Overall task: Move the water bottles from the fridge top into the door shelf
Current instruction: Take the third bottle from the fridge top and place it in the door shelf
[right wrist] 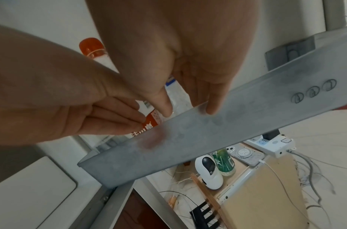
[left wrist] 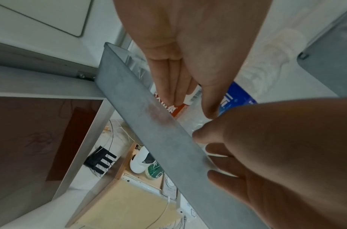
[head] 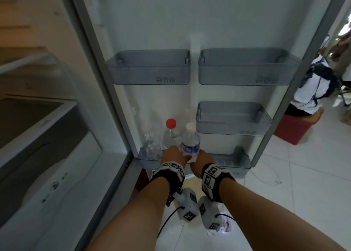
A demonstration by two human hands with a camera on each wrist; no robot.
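Note:
A clear water bottle [head: 190, 142] with a white cap and blue label [left wrist: 235, 99] stands low in the bottom door shelf [head: 233, 162], its base hidden by my hands. My right hand [head: 204, 159] grips its lower part, thumb and fingers curled round it [right wrist: 188, 108]. My left hand [head: 171, 155] reaches in beside it, its straight fingers [left wrist: 172, 99] lying against the red label [right wrist: 149, 124] of a red-capped bottle [head: 171, 135] standing to the left. A third clear bottle [head: 152, 144] stands at the shelf's left end.
Three grey door bins [head: 150, 68] [head: 247, 68] [head: 233, 119] hang above, nothing visible in them. Fridge drawers [head: 38, 129] lie to the left. A person sits on a red stool [head: 292, 129] at right. A power strip [right wrist: 270, 144], a small camera and cables lie on the floor below.

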